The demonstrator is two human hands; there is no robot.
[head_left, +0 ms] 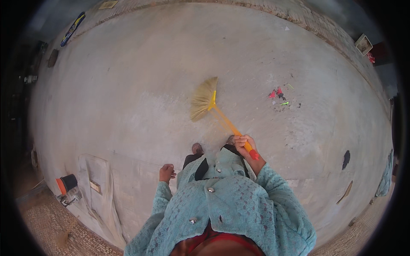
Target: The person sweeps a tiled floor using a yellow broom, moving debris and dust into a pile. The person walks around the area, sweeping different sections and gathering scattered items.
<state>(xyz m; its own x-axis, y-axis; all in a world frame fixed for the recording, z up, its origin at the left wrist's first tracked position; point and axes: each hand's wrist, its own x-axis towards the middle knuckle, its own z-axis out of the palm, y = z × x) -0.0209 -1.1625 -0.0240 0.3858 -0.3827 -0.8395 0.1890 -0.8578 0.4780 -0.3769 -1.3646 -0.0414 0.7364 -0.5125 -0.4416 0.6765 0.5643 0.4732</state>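
Note:
My right hand (244, 144) is closed round the orange handle of a broom (225, 118), close to the red cap at its upper end. The broom's fan of pale straw bristles (203, 99) spreads over the concrete floor in front of my feet, to the left of the handle. A yellow collar joins bristles and handle. At my left side hangs my left hand (167, 173), empty, with its fingers loosely bent and a little apart. A small heap of red, dark and bright green scraps (278, 94) lies on the floor to the right of the broom.
A black and orange bucket (67, 184) stands at the lower left beside a pale sheet (112, 205). Dark scrap (346, 159) and a brown strip (345, 192) lie at the right. Low brickwork (299, 21) edges the far side, with a box (363, 45) near it.

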